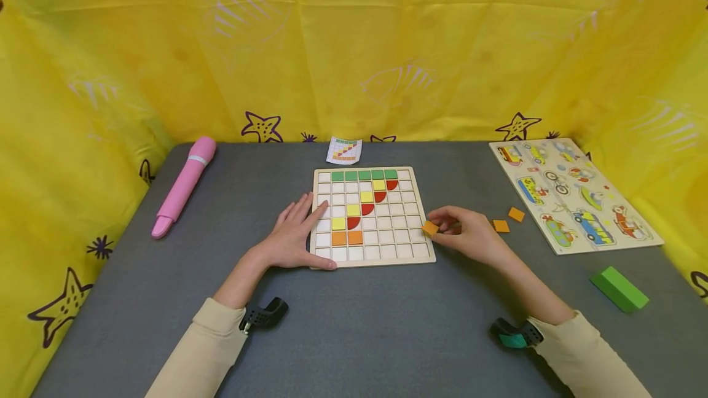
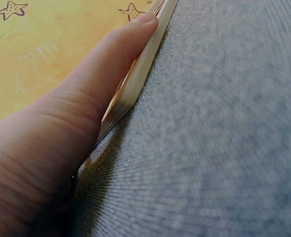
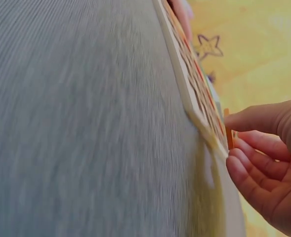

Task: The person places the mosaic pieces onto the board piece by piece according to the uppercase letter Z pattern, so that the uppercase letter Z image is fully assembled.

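A wooden grid board (image 1: 398, 252) lies mid-table, with a row of green squares (image 1: 364, 175) along its top. Yellow squares (image 1: 353, 209) and red quarter-circle pieces (image 1: 367, 209) step diagonally down it. Two orange squares (image 1: 346, 238) sit in a lower row at the left. My left hand (image 1: 290, 238) rests on the board's left edge, fingers extended and thumb on the near corner; the thumb (image 2: 101, 64) lies along the rim in the left wrist view. My right hand (image 1: 467, 232) pinches an orange square tile (image 1: 429, 228) at the board's right edge, seen edge-on in the right wrist view.
Two loose orange tiles (image 1: 509, 220) lie right of my right hand. A small pattern card (image 1: 344, 151) lies behind the board. At the left is a pink microphone-shaped object (image 1: 184, 188). A vehicle picture board (image 1: 575, 198) and a green block (image 1: 619, 289) lie at the right.
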Motion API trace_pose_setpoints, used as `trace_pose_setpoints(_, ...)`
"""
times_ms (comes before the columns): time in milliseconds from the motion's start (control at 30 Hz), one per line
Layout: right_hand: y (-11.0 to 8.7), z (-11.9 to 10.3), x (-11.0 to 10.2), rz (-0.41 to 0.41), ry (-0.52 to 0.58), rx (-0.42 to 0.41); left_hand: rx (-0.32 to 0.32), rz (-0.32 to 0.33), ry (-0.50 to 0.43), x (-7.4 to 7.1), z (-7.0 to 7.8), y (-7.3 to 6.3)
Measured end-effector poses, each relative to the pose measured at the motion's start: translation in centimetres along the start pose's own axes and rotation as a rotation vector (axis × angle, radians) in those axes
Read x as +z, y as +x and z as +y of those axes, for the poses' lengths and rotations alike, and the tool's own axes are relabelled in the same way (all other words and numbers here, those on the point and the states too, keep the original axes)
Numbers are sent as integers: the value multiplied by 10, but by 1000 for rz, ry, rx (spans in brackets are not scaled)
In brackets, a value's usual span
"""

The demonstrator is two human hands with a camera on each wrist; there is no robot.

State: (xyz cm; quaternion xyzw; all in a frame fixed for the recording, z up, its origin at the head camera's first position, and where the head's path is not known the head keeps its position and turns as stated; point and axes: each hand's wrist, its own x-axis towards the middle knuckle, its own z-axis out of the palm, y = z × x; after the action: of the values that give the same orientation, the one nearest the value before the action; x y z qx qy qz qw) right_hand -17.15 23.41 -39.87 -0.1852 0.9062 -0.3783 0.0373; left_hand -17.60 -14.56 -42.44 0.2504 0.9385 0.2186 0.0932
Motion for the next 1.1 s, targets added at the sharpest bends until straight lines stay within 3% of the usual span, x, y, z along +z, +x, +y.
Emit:
trace_pose_setpoints(400,21,-35,30,-97,37,-103,4,0,-3,-1,-1,-1)
trace_pose_setpoints(767,33,-50,54,-164,60,-205,4,-5,6,-1,-1,0)
trace_pose_setpoints(1100,39,-58,62,-187,54,-201,-6,-19,1,-2,0,-1)
